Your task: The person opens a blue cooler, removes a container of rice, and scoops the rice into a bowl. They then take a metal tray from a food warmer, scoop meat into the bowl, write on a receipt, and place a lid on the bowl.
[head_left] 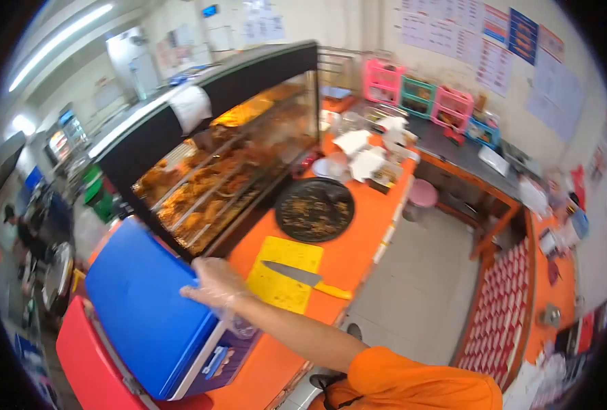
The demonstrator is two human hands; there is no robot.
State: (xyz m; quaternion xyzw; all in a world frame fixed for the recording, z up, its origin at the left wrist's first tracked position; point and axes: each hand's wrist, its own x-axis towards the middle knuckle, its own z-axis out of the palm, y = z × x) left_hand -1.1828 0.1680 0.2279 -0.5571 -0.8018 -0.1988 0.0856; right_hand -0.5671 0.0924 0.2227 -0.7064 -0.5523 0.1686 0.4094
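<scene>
By orange counter point(359, 254), hand point(211, 283) on cooler point(139, 307).

Head-worn fisheye view, high, tilted down over orange counter point(358, 258)

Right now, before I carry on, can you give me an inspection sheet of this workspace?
Surface: orange counter, partly bare.
Job's things: blue lid under the hand, red container below it.
Clutter: yellow cutting board with a knife lying on it; round dark tray holding crumbs; papers farther back.
Hands: right hand gloved, fingers spread flat on the blue lid; left hand not in view.
Cables: nothing seen.
Surroundings: display case of fried food, pink and teal baskets, pink stool, another person far left.
</scene>
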